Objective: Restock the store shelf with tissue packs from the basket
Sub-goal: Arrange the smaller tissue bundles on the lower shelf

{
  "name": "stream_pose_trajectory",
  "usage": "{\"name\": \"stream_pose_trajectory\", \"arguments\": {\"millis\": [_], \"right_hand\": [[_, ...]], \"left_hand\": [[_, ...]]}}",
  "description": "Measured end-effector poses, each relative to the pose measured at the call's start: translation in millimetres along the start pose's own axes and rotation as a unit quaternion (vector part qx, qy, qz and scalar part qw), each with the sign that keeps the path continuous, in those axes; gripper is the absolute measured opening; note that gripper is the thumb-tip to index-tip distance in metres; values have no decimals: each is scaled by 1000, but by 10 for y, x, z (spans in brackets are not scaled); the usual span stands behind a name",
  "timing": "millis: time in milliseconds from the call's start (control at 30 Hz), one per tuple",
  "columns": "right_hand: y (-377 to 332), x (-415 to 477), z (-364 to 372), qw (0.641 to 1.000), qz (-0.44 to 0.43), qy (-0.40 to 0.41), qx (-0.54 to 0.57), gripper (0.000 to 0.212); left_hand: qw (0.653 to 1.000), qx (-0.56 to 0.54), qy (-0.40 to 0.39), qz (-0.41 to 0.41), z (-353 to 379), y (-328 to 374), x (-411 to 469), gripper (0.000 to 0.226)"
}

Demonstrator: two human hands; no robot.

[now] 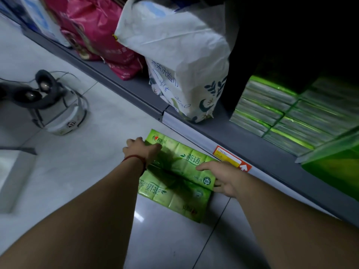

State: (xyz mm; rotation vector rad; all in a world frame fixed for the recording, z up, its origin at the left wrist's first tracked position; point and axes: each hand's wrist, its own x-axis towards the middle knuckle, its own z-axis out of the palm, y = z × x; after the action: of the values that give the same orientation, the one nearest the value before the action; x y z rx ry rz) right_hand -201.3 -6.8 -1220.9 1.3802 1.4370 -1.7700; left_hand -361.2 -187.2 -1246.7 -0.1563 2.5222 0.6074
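Two green tissue packs lie flat side by side on the tiled floor, just in front of the grey bottom shelf (pixel 258 150). My left hand (pixel 142 150) grips the far left end of the farther green pack (pixel 182 162). My right hand (pixel 223 177) holds that pack's right end, thumb on top and fingers curled under the edge. The nearer green pack (pixel 174 199) lies against it, untouched. More green packs (pixel 287 117) are stacked on the shelf at the right. No basket is in view.
A large white tissue bag (pixel 186 61) and a pink bag (pixel 101 33) stand on the shelf to the left of the stack. A small fan (pixel 48 101) sits on the floor at left. A green pack (pixel 338 166) juts in at the right edge.
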Motion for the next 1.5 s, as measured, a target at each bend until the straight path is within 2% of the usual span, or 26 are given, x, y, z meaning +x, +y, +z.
{"name": "stream_pose_trajectory", "arguments": {"millis": [133, 167, 267, 433, 533, 600, 667, 733, 767, 833, 900, 967, 1067, 1167, 1267, 1367, 1433, 1500], "right_hand": [[-147, -110, 110, 999, 9, -42, 10, 101], [-189, -141, 163, 999, 6, -45, 4, 102], [-352, -457, 373, 998, -50, -26, 10, 92], [-535, -1048, 551, 986, -164, 21, 11, 83], [-734, -1612, 634, 971, -237, 36, 5, 57], [-852, -2065, 681, 960, -280, 23, -6, 60], [-907, -2538, 676, 943, -329, 13, -43, 55], [-874, -2979, 633, 925, -376, 9, -50, 30], [-837, -3144, 604, 916, -399, 5, -48, 25], [-721, -3359, 541, 900, -434, -1, -27, 39], [-601, -3480, 551, 887, -462, -20, -10, 43], [-456, -3509, 581, 890, -453, -51, -11, 40], [-270, -3573, 610, 893, -444, -78, 9, 38], [-208, -3653, 596, 893, -436, -99, 60, 36], [-170, -3696, 564, 886, -421, -140, 133, 30], [-147, -3678, 570, 878, -407, -156, 199, 31], [-137, -3666, 618, 874, -400, -154, 230, 32], [-128, -3638, 687, 872, -394, -157, 245, 31]], "left_hand": [[997, -74, 15, -25, -346, -54, 21, 80], [994, -108, 24, -25, -444, -77, 0, 77], [979, -203, 29, -8, -846, -131, -165, 66], [963, -267, -5, 42, -1753, -338, -697, 64], [937, -335, -9, 98, -2287, -356, -1246, 42], [917, -377, 10, 128, -2578, -336, -1640, 25], [896, -416, 36, 151, -2802, -331, -2029, 19], [868, -464, 60, 168, -2979, -379, -2403, 20], [853, -487, 64, 176, -3041, -409, -2584, 22], [828, -520, 69, 200, -3094, -471, -2896, 25], [801, -553, 75, 216, -3061, -557, -3150, 29], [786, -573, 86, 216, -2964, -645, -3346, 32], [767, -610, 102, 170, -2824, -743, -3490, 41], [731, -663, 95, 133, -2810, -751, -3571, 54], [693, -701, 114, 127, -2741, -694, -3593, 30], [639, -751, 77, 144, -2645, -589, -3606, 18], [639, -753, 29, 154, -2605, -472, -3668, 21], [663, -733, -36, 148, -2537, -364, -3720, 28]]}}
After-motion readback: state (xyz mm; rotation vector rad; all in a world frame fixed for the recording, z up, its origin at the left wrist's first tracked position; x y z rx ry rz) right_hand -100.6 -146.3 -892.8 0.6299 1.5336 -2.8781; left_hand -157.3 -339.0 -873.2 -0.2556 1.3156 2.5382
